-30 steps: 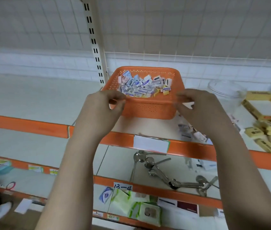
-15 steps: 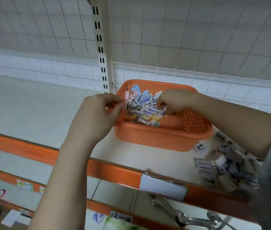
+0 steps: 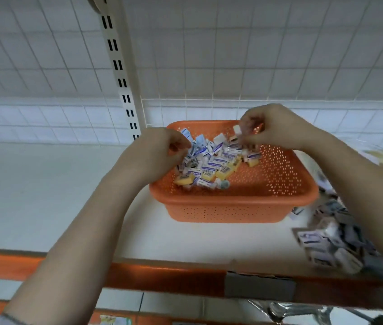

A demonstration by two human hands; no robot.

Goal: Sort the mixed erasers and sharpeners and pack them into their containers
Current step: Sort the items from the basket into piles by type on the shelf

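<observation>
Both hands [image 3: 160,151] [image 3: 268,127] pinch, seemingly, erasers [image 3: 211,160] in basket [image 3: 244,207]; loose pile [image 3: 331,242] beside.

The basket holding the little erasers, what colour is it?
Orange, with small perforations; the head view shows the basket best.

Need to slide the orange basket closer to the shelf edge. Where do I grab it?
Grip the orange basket by its rolled rim on the near right corner, coming from the front. The rim flares out over the perforated wall, giving fingers a lip. That end is bare inside; the erasers are heaped at the back left, where the left hand and right hand work.
</observation>
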